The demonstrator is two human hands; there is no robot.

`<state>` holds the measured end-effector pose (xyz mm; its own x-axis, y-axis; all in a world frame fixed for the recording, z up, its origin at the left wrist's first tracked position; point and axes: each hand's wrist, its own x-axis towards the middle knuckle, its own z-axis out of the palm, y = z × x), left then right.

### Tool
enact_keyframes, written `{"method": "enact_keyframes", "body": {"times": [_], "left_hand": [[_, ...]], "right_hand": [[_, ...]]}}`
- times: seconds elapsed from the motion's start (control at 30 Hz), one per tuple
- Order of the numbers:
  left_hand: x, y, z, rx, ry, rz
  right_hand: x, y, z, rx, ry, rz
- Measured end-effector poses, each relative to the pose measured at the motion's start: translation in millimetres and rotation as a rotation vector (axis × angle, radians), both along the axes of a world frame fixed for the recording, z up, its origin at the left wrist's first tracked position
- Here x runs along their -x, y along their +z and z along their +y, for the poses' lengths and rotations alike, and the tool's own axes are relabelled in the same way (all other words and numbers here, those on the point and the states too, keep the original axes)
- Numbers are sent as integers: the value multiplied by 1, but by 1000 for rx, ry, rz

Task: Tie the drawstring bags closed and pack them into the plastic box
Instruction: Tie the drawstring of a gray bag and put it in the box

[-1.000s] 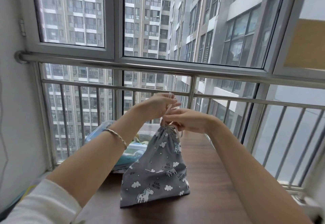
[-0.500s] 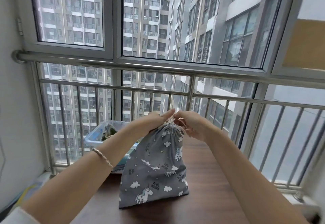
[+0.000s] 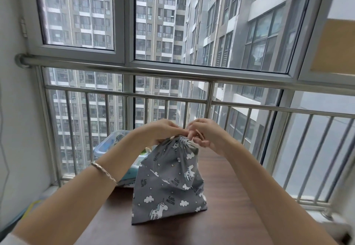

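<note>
Nearest, the grey unicorn bag (image 3: 169,183) stands upright on the tabletop (image 3: 234,218), long axis vertical, gathered mouth pointing up so the knot can be made above it. The left hand (image 3: 163,129) pinches this mouth in a closed grip; the right hand (image 3: 208,135) curls its grip round the drawstring (image 3: 199,136). Behind-left lies the plastic box (image 3: 107,144).

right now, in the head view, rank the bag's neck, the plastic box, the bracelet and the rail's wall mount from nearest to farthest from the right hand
1. bag's neck, touching the right hand.
2. plastic box, off to the left, and bracelet, on the left wrist: too close to call.
3. rail's wall mount, far upper left.
</note>
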<state>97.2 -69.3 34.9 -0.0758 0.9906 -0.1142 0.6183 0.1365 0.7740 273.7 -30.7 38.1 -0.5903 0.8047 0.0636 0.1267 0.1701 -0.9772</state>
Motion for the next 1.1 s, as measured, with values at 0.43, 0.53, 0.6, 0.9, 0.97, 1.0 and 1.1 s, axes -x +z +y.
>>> {"method": "enact_keyframes", "body": {"times": [0.43,0.53,0.6,0.9,0.97,1.0,1.1], "left_hand": [[-1,4,-13,-154,-175,-159],[-7,5,-12,-301,-148,-58],[-10,5,-12,-346,-133,-23],[-8,10,-22,-321,-145,-32],[-5,7,-23,-338,-121,-24],[-4,5,-22,-345,-103,-30],[-1,-1,-20,-356,-18,-35]], "right_hand": [[-4,-16,17,11,273,197],[-2,-20,26,58,385,256],[0,-17,24,31,322,256],[-7,-8,26,663,64,617],[-8,-12,24,751,106,535],[-8,-15,23,772,126,501],[-11,-17,18,758,138,441]]}}
